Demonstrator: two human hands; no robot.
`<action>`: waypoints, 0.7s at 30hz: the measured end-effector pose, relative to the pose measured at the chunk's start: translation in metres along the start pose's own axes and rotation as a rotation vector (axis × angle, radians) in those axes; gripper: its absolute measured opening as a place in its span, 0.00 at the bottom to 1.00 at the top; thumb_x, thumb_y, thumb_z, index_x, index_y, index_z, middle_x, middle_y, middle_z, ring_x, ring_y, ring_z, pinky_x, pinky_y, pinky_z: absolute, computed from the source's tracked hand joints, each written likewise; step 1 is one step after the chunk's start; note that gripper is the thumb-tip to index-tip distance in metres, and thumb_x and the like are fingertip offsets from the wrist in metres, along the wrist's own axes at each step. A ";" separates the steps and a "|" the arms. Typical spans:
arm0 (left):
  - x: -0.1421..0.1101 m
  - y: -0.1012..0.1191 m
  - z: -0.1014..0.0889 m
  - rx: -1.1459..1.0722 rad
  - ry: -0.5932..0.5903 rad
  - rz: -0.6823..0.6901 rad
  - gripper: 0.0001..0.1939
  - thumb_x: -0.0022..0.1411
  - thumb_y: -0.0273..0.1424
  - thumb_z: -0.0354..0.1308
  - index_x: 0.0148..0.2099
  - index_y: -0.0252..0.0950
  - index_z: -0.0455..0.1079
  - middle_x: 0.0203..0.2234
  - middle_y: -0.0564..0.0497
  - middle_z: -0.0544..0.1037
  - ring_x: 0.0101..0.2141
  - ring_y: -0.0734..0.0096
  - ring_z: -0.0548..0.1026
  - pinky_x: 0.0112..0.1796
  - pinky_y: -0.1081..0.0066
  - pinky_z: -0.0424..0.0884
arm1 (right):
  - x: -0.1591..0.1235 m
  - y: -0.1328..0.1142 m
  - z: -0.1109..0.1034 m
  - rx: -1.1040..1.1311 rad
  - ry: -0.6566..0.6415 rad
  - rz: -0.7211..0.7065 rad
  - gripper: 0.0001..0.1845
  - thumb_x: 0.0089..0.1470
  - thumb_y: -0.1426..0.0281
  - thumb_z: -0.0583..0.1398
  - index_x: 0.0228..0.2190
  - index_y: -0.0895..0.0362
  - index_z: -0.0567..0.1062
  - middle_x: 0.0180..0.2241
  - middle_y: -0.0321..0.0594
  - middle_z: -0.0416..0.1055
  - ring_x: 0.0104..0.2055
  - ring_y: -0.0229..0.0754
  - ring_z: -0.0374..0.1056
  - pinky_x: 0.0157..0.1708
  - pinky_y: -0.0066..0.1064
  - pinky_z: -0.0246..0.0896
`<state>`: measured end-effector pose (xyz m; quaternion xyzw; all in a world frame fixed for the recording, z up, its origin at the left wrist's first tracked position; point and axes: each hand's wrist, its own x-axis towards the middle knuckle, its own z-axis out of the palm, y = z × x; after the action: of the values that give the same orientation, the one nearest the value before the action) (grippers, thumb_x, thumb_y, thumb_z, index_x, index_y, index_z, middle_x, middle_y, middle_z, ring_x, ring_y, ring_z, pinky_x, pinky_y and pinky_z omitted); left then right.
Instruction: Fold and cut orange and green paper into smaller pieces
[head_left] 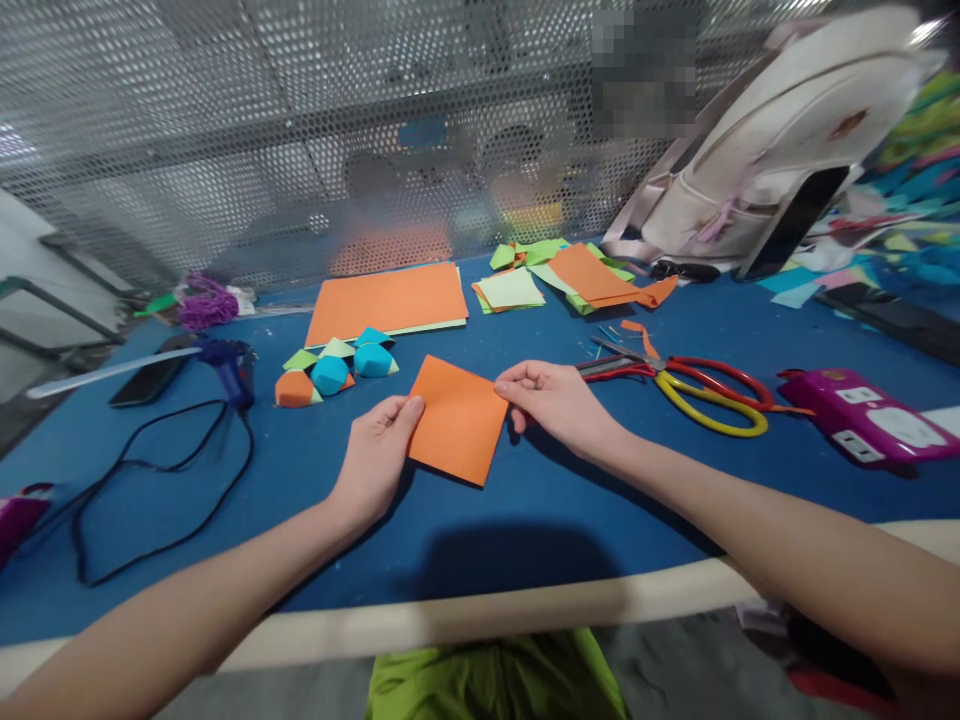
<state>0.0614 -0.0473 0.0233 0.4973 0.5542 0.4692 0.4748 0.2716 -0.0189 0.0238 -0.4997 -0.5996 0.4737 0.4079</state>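
Between my hands is a square of orange paper [456, 425], held just over the blue table. My left hand [375, 447] pinches its left edge, thumb on top. At the upper right corner, my right hand [551, 400] grips the paper between thumb and fingertips. Beyond my left hand sit several small folded paper pieces [330, 373] in orange, blue and green. Scissors [694, 390] with red and yellow handles lie to the right of my right hand, blades pointing left, near thin paper scraps.
A stack of orange sheets [390, 300] lies at the back, with cut papers [592, 275] right of it. A glue gun [225, 365] and its cable are at left. A purple case [874, 415] and a pale backpack [780, 130] stand right, before a perforated metal panel [262, 180].
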 end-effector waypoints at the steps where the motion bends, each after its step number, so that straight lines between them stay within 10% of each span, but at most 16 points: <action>1: 0.001 -0.003 0.000 -0.014 0.003 -0.004 0.20 0.54 0.48 0.64 0.34 0.34 0.74 0.29 0.52 0.77 0.31 0.69 0.72 0.33 0.74 0.67 | 0.001 0.000 -0.003 -0.008 0.005 -0.005 0.11 0.53 0.63 0.59 0.31 0.58 0.73 0.14 0.30 0.67 0.16 0.35 0.64 0.20 0.27 0.60; 5: 0.003 -0.010 -0.001 0.003 0.031 -0.024 0.21 0.53 0.49 0.63 0.33 0.34 0.74 0.27 0.52 0.77 0.30 0.69 0.72 0.32 0.73 0.66 | -0.001 0.003 -0.009 -0.091 0.103 -0.069 0.08 0.55 0.66 0.57 0.33 0.57 0.73 0.25 0.39 0.75 0.23 0.38 0.69 0.27 0.32 0.66; 8: 0.004 -0.009 -0.001 0.125 0.048 0.011 0.20 0.55 0.48 0.61 0.31 0.33 0.73 0.26 0.52 0.76 0.29 0.69 0.70 0.31 0.74 0.65 | -0.010 0.005 0.001 -0.368 0.174 -0.405 0.10 0.58 0.69 0.55 0.38 0.57 0.74 0.40 0.47 0.77 0.40 0.45 0.73 0.44 0.41 0.68; 12: 0.007 -0.005 0.001 0.276 0.021 0.073 0.19 0.57 0.46 0.57 0.30 0.33 0.73 0.24 0.52 0.74 0.28 0.70 0.68 0.29 0.74 0.63 | -0.022 0.012 0.028 -0.713 -0.132 -0.778 0.22 0.63 0.66 0.52 0.53 0.65 0.71 0.59 0.58 0.65 0.64 0.53 0.58 0.61 0.49 0.54; 21: 0.020 -0.001 -0.015 0.726 -0.062 0.250 0.18 0.63 0.41 0.49 0.29 0.36 0.73 0.25 0.52 0.74 0.30 0.68 0.71 0.34 0.72 0.64 | -0.018 0.021 0.046 -0.945 -0.543 -0.582 0.42 0.63 0.50 0.47 0.65 0.69 0.54 0.69 0.57 0.40 0.71 0.57 0.37 0.67 0.50 0.39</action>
<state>0.0453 -0.0278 0.0231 0.7108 0.6048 0.2814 0.2233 0.2348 -0.0434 -0.0069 -0.3041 -0.9387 0.1366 0.0880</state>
